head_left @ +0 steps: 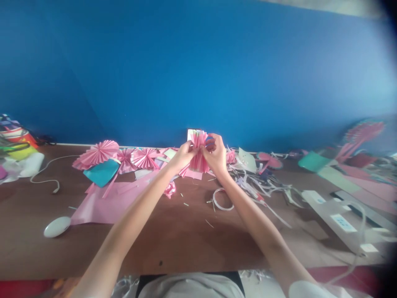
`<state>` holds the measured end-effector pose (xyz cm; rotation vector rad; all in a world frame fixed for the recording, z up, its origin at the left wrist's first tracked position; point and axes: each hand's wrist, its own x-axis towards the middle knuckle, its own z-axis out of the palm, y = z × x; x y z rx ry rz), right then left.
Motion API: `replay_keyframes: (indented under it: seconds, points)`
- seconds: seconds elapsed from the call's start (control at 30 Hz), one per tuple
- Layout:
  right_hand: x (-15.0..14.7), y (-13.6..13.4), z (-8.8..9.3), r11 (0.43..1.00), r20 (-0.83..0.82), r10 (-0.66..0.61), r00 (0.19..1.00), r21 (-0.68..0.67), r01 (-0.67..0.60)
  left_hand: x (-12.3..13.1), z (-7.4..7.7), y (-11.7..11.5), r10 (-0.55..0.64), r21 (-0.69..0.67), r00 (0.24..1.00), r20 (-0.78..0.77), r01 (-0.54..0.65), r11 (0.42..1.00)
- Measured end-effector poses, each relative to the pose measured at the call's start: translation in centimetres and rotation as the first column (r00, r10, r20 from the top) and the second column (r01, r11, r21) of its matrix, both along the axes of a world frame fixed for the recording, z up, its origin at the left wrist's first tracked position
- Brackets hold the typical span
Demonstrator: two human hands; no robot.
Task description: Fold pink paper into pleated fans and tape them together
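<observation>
Both hands are raised above the far side of the brown table, holding a pleated pink paper piece (199, 159) between them. My left hand (183, 156) pinches its left side, thumb on the folds. From the right, my right hand (217, 155) grips the same paper, its thumb and fingers bent around the edge. The folds stand upright and spread slightly at top and bottom. Behind the paper, a phone-like upright object (192, 133) partly shows. Finished-looking pink paper fans (145, 158) lie left of my hands.
A pink sheet (107, 203), a teal paper piece (101, 171) and a white mouse (57, 227) lie at left. White paper strips (263, 184) and a white ring of tape or cord (222, 200) sit at right. Farther right is a power strip (338, 221) with a cable. A blue wall (198, 62) rises behind.
</observation>
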<state>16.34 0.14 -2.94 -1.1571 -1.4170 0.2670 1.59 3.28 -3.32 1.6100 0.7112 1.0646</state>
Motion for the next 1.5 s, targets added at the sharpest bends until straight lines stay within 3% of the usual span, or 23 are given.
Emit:
replay_keyframes:
  seconds: [0.2, 0.37, 0.5, 0.7, 1.0, 1.3, 1.5]
  points:
    - [0.3, 0.4, -0.1, 0.994, -0.077, 0.028, 0.997, -0.102, -0.036, 0.0, 0.1, -0.2, 0.072, 0.04, 0.997, -0.017, -0.071, 0.997]
    - [0.4, 0.4, -0.3, 0.993, -0.029, -0.11, 0.994, -0.047, 0.108, 0.1, 0.0, -0.1, 0.091, 0.069, 0.995, -0.04, -0.088, 0.994]
    - [1.0, 0.5, 0.1, 0.989, 0.018, -0.142, 0.99, -0.043, 0.143, -0.3, 0.0, 0.2, 0.102, 0.084, 0.993, -0.06, -0.097, 0.992]
    - [1.9, 0.8, 0.5, 0.989, 0.071, -0.126, 0.989, -0.073, 0.131, -0.9, 0.0, 0.5, 0.216, -0.026, 0.969, -0.116, -0.221, 0.975]
    - [1.0, 0.6, -0.3, 0.995, 0.126, -0.094, 0.988, -0.003, 0.095, 1.6, -1.0, -1.3, 0.13, -0.011, 0.988, -0.089, -0.131, 0.991]
    - [0.5, 0.5, -0.4, 0.994, 0.141, -0.099, 0.985, 0.054, 0.092, 2.6, -0.7, -2.1, 0.206, 0.012, 0.978, -0.045, -0.205, 0.979]
    - [0.8, 0.7, -0.6, 0.994, 0.061, -0.104, 0.993, -0.03, 0.106, 2.5, -0.4, -2.6, 0.314, -0.025, 0.949, -0.027, -0.314, 0.949]
